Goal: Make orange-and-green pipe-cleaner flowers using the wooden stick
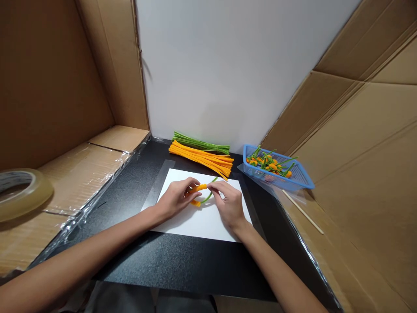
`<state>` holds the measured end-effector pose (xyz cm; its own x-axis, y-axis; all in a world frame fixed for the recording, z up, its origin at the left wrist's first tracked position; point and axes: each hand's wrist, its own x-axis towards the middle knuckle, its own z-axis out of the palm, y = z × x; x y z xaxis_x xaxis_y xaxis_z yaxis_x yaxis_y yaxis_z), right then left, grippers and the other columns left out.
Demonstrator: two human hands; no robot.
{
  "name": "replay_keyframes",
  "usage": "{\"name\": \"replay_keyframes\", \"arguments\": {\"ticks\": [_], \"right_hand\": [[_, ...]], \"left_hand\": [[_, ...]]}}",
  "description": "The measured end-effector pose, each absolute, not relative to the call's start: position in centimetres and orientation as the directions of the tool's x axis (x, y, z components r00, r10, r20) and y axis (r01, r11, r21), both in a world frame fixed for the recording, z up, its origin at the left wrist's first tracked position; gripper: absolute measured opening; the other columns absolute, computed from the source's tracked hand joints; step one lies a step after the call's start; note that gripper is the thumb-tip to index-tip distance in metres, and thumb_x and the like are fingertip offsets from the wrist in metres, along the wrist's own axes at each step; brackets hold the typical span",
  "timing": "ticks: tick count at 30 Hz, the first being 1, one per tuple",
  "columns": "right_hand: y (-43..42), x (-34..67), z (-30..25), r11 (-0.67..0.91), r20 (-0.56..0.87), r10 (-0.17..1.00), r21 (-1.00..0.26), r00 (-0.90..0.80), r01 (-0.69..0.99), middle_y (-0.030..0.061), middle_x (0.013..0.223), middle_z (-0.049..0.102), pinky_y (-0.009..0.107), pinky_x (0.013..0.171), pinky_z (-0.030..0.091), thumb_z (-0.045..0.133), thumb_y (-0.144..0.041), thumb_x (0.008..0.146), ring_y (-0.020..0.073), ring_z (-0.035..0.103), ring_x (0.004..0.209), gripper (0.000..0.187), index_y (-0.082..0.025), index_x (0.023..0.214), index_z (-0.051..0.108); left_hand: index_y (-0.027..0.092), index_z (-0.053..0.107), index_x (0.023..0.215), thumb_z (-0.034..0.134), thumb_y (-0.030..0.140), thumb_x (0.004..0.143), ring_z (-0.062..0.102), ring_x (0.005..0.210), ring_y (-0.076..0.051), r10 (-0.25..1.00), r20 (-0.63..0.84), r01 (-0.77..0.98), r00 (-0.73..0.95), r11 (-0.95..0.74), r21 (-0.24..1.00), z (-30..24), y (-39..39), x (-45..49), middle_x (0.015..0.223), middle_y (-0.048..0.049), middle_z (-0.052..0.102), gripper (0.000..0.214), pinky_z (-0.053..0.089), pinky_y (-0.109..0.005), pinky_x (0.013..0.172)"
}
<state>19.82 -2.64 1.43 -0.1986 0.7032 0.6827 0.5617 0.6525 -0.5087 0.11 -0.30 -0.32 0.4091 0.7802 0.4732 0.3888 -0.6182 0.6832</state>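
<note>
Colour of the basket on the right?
Blue: the plastic mesh basket shows best in the head view.

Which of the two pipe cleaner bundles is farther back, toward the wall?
The green bundle, lying behind the orange bundle and nearest the white wall; the orange one sits closer to the paper sheet.

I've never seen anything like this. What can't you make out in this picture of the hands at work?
From the head view:
- Where the orange pipe cleaner meets the green pipe cleaner: hidden by the left hand and right hand.
- The pieces in the blue plastic basket: too small and tangled to count.
- The roll of clear tape: cut off by the left edge.
</note>
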Motion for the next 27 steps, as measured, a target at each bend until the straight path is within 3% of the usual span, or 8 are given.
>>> {"name": "replay_keyframes", "arguments": {"ticks": [4,13,22,27], "right_hand": [[-2.66,19.86,1.42,0.584,0.644,0.752,-0.55,-0.142,0.597,0.0057,0.086,0.072,0.032,0.074,0.053,0.052,-0.011,0.09,0.0193,0.067,0.081,0.018,-0.02,0.089,0.068],[-2.71,19.68,1.67,0.464,0.556,0.831,-0.667,-0.025,0.583,0.0046,0.087,0.072,0.028,0.07,0.052,0.051,-0.013,0.088,0.0174,0.067,0.077,0.016,-0.019,0.09,0.066],[-2.63,20.32,1.27,0.603,0.688,0.705,-0.456,-0.17,0.655,0.0061,0.091,0.071,0.031,0.08,0.052,0.047,-0.007,0.09,0.0194,0.067,0.087,0.024,-0.02,0.096,0.066],[-2.7,20.19,1.22,0.612,0.684,0.703,-0.442,-0.195,0.655,0.0068,0.091,0.07,0.031,0.079,0.052,0.047,-0.005,0.089,0.0197,0.067,0.087,0.024,-0.019,0.096,0.066]], "left_hand": [[0.017,0.061,0.095,0.06,0.034,0.091,0.063,0.066,-0.012,0.781,0.485,0.371,0.393,-0.617,0.694,-0.05,-0.48,0.15,0.085,-0.0036,0.069,0.017,0.051,-0.023,0.063],[0.017,0.063,0.103,0.056,0.026,0.093,0.064,0.068,-0.011,0.753,0.525,0.332,0.398,-0.651,0.683,-0.04,-0.35,0.03,0.088,-0.0034,0.071,0.015,0.052,-0.021,0.063],[0.016,0.065,0.096,0.056,0.027,0.094,0.061,0.066,-0.011,0.739,0.542,0.37,0.401,-0.672,0.642,-0.56,-0.15,0.01,0.085,-0.0033,0.071,0.014,0.049,-0.021,0.063],[0.016,0.065,0.096,0.057,0.026,0.093,0.059,0.065,-0.01,0.735,0.543,0.387,0.407,-0.676,0.627,-0.54,-0.14,0.07,0.083,-0.0021,0.069,0.013,0.047,-0.02,0.062]]}}
